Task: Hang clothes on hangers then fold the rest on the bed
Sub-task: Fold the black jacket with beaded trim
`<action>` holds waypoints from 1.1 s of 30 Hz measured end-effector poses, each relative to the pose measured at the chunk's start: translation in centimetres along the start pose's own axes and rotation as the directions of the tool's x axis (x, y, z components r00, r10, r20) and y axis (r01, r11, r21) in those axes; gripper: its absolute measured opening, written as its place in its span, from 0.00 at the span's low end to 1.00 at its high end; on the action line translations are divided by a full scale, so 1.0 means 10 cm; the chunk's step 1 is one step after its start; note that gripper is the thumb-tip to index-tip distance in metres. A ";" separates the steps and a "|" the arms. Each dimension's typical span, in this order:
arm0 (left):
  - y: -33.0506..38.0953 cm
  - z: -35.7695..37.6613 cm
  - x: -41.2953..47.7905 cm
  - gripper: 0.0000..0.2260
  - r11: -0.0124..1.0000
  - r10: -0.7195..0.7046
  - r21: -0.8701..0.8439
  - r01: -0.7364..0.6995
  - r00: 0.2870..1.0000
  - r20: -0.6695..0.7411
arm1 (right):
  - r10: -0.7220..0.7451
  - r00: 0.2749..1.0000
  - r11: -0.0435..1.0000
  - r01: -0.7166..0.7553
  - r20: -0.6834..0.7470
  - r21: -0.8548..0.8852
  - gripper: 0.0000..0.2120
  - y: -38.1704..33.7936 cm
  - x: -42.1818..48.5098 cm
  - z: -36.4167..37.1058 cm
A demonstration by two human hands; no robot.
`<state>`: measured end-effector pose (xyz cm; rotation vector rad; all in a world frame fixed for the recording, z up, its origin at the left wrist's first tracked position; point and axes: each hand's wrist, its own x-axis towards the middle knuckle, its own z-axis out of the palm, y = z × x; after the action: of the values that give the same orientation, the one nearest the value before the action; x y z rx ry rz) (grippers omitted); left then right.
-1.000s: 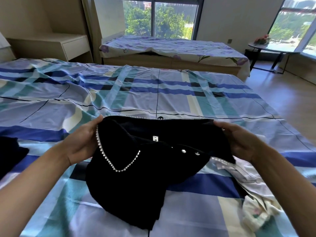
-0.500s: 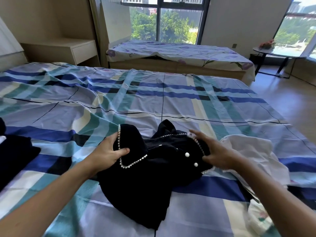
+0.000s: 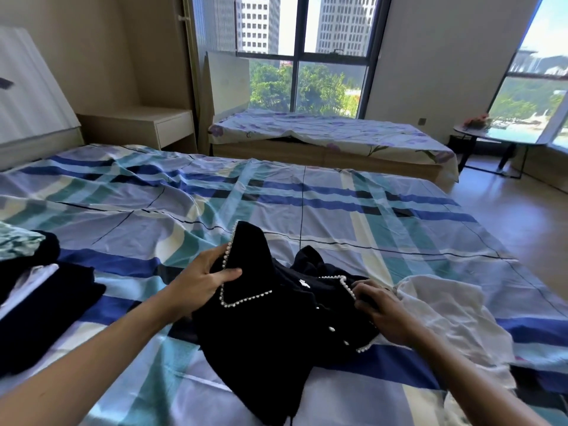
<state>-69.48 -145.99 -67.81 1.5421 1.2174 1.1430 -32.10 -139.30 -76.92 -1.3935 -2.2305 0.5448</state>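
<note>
A black garment with pearl trim (image 3: 276, 321) lies bunched on the plaid bed (image 3: 307, 210) in front of me. My left hand (image 3: 204, 284) grips its pearl-edged collar on the left and lifts that corner a little. My right hand (image 3: 379, 309) presses on the other pearl-edged side, fingers curled into the fabric. A crumpled white garment (image 3: 445, 315) lies just right of the black one, touching it. At the left edge sits a pile of dark folded clothes (image 3: 40, 305) with a strip of white and a teal patterned piece on top.
A second bed with a floral sheet (image 3: 332, 136) stands beyond, under the window. A wooden nightstand (image 3: 144, 124) is at the back left. A small round table (image 3: 491, 136) with flowers stands at the far right on the wooden floor (image 3: 522, 229).
My hands have come closer together, gathering the black garment from a spread shape into a bunch. The view has tilted upward, and the left pile and white garment show more.
</note>
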 end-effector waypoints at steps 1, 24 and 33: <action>0.06 -0.02 0.02 0.15 1.000 0.000 -0.020 -0.001 1.000 -0.021 | 0.030 0.997 0.993 -0.023 -0.064 0.119 0.08 0.01 0.03 -0.03; 0.36 -0.31 0.17 0.14 0.988 -0.034 -0.153 0.029 0.999 -0.031 | 0.086 0.947 0.965 -0.001 0.309 -0.264 0.42 -0.51 -0.28 0.39; 0.27 -0.67 0.13 0.14 0.990 -0.117 0.079 0.115 0.993 0.022 | 0.199 0.965 0.827 -0.073 -0.169 0.558 0.17 -0.74 -0.03 -0.21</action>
<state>-75.25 -144.71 -63.47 1.5185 1.3293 1.0067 -36.17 -142.46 -71.18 -1.2336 -1.6200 0.9437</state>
